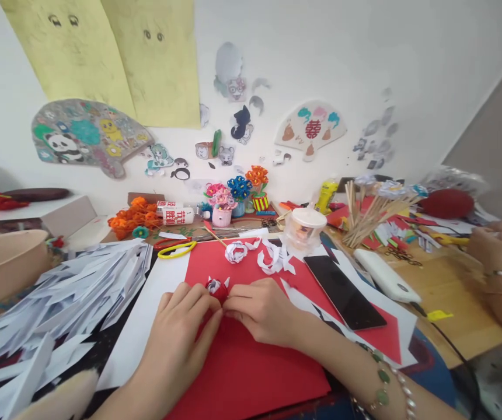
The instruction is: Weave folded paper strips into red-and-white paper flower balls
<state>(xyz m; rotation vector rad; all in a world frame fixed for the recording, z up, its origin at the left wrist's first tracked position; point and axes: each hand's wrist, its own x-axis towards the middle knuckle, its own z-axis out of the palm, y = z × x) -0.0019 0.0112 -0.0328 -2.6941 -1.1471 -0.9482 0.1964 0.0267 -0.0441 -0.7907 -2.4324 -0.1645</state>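
Note:
My left hand [181, 326] and my right hand [262, 312] meet over a red paper sheet [251, 373] on the table. Both pinch a small rolled red-and-white paper flower [217, 287] between their fingertips. The fingers are curled round it, so its lower part is hidden. A bead bracelet [382, 385] sits on my right wrist. Two finished white paper curls [257, 255] lie just beyond on the same red sheet.
A heap of cut white paper strips [71, 291] lies at left. A black phone [342, 290], a white case [384, 274], a plastic cup [306, 227] and wooden sticks [367, 216] stand at right. Another person's hands [496, 245] work at far right. Yellow scissors [176, 248] lie behind.

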